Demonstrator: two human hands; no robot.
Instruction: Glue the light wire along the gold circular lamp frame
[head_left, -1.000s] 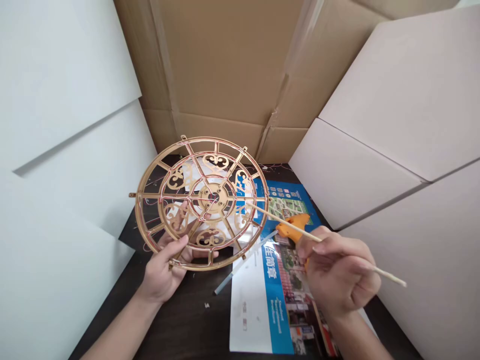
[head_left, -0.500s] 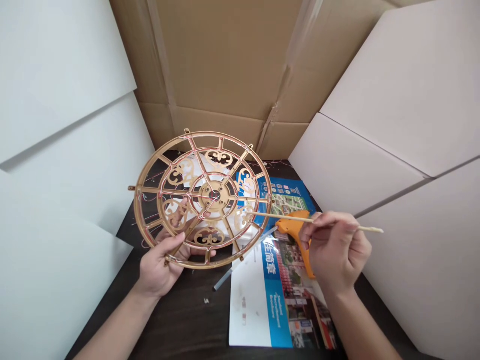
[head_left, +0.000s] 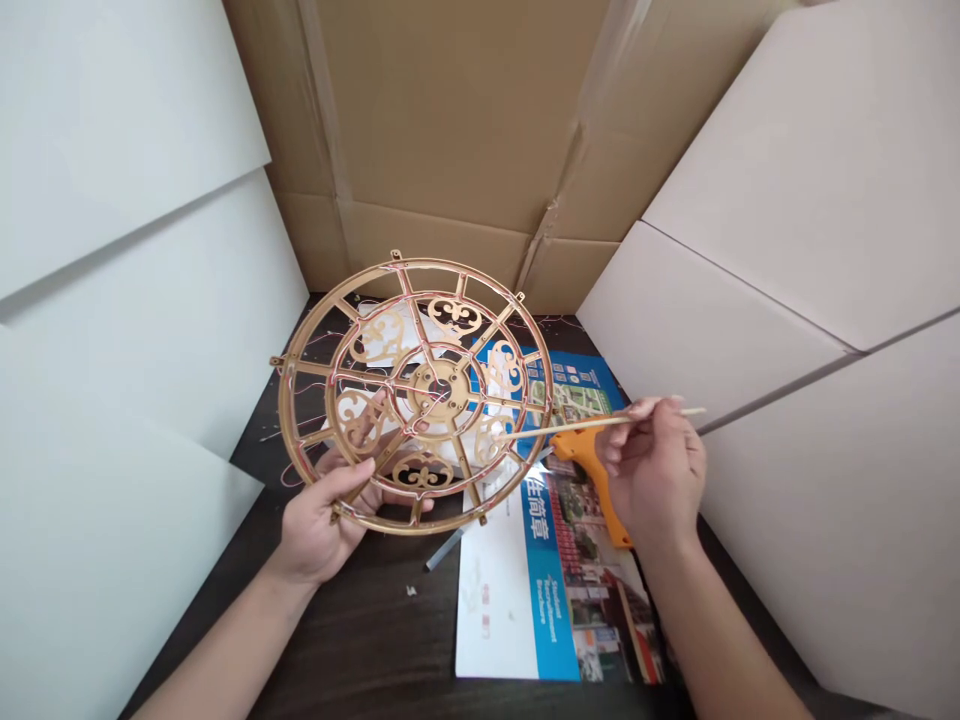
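Gripping gilt openwork wheel frame [head_left: 442, 388] at lower rim: left hand [head_left: 319, 530]. Right hand [head_left: 652, 465] pinches wooden stick [head_left: 585, 425], tip over frame. Orange glue gun [head_left: 600, 500] lies on brochure [head_left: 499, 610]; blue-band Chinese title readable, small print not. Cardboard [head_left: 450, 110] behind.

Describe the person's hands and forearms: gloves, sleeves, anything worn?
Nothing worn that shows. The left hand and right hand are bare, with no gloves, rings or tape. The left forearm and right forearm are bare too, with no sleeves, watch or band in frame. No cables or markings on either arm.
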